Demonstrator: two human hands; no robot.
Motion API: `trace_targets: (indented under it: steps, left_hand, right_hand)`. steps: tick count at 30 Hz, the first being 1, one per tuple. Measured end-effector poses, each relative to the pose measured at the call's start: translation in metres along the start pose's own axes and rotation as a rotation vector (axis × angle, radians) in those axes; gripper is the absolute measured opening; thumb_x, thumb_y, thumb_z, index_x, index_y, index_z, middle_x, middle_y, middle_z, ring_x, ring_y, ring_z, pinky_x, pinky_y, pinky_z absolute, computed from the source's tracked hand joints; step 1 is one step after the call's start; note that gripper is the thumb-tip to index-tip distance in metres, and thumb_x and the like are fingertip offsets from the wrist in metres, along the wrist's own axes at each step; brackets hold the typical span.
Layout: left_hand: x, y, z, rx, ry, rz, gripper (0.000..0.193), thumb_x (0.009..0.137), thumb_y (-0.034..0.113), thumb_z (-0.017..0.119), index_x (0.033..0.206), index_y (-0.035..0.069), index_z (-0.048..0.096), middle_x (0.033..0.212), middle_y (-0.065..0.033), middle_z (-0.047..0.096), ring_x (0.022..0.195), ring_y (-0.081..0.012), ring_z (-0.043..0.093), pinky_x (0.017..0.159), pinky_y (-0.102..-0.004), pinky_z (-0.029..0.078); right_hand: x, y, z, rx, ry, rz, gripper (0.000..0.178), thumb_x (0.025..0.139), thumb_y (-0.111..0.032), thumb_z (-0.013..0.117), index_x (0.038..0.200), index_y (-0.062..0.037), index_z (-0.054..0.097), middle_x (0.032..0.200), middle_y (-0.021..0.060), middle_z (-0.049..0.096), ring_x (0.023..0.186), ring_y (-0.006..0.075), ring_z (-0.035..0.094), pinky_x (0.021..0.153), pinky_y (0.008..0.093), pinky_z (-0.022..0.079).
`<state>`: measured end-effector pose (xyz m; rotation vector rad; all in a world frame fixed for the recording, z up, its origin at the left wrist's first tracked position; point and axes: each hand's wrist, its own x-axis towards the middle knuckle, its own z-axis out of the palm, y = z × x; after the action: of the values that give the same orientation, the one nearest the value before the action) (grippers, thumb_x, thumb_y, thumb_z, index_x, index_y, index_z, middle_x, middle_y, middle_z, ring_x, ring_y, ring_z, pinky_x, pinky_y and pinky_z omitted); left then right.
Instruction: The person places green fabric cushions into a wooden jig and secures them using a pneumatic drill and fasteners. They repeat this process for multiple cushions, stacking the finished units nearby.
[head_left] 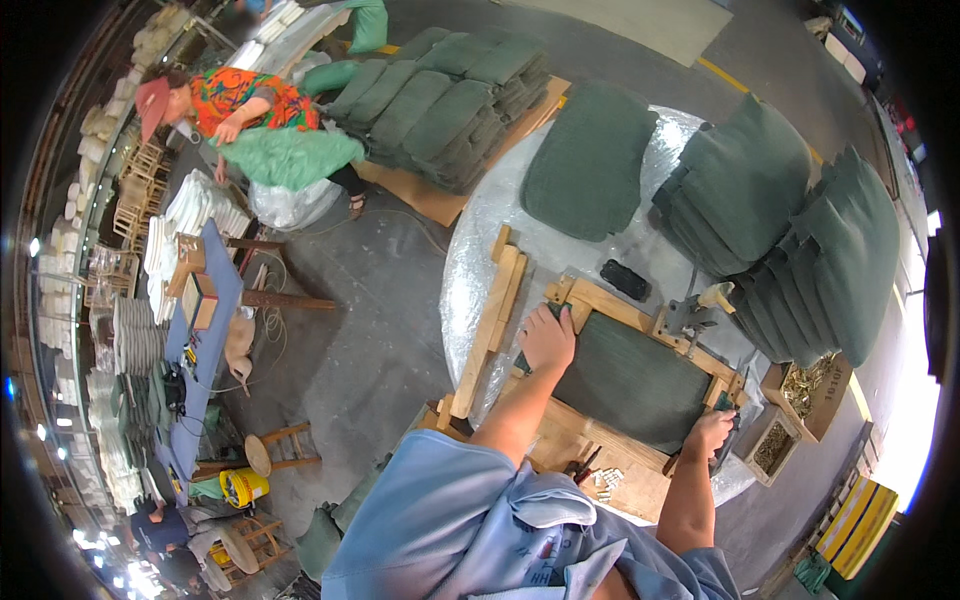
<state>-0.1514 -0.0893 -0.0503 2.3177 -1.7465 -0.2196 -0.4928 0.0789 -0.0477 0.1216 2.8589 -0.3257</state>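
A dark green fabric panel [632, 380] lies inside a wooden frame [610, 300] on the bench in front of me. My left hand [547, 338] is closed over the frame's left end, its fingers curled around the green fabric there. At the opposite end, my right hand [710, 430] grips green fabric by the frame's right corner; its fingertips are partly hidden. A metal clamp device [688, 318] with a pale knob is mounted on the far side of the frame. A dark tool [583, 468] lies near several small pale pieces [606, 483] on the wood close to my body.
A black oblong object [625, 279] and a flat green pad [590, 160] lie beyond the frame. Stacked green pads [745, 175] stand at right, above boxes of small metal parts [775, 445]. Wooden bars [490, 330] lie left. Far left, a person holds a green bag [290, 155].
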Motion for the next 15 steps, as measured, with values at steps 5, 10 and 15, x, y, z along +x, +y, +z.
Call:
trace_targets:
  steps: [5,10,15]
  left_hand:
    - [0.003,0.0,0.0,0.004,0.022,-0.028,0.051,0.11,0.048,0.049,0.129,0.002,0.059,0.125,-0.0175,0.068,0.117,-0.0371,0.065,0.096,-0.0533,0.049]
    - [0.003,0.008,-0.015,0.0,-0.102,-0.083,0.05,0.11,0.048,0.048,0.125,0.002,0.059,0.123,-0.0196,0.068,0.118,-0.0388,0.066,0.096,-0.055,0.05]
    - [0.003,0.012,0.001,0.005,-0.022,0.001,0.048,0.11,0.049,0.048,0.119,0.003,0.059,0.12,-0.019,0.068,0.116,-0.039,0.066,0.095,-0.0556,0.05]
  right_hand:
    - [-0.02,-0.01,-0.006,-0.044,0.033,-0.016,0.072,0.114,-0.065,0.02,0.138,-0.0126,0.063,0.142,0.0134,0.068,0.13,0.0405,0.064,0.104,0.0632,0.047]
    - [-0.026,-0.012,0.005,-0.094,0.164,-0.022,0.062,0.114,-0.062,0.027,0.133,-0.0165,0.064,0.135,0.0115,0.07,0.125,0.0368,0.066,0.098,0.0606,0.05]
    - [-0.011,-0.011,0.01,-0.112,0.192,0.013,0.057,0.114,-0.059,0.03,0.13,-0.0174,0.065,0.132,0.0098,0.071,0.125,0.0339,0.066,0.097,0.0602,0.051]
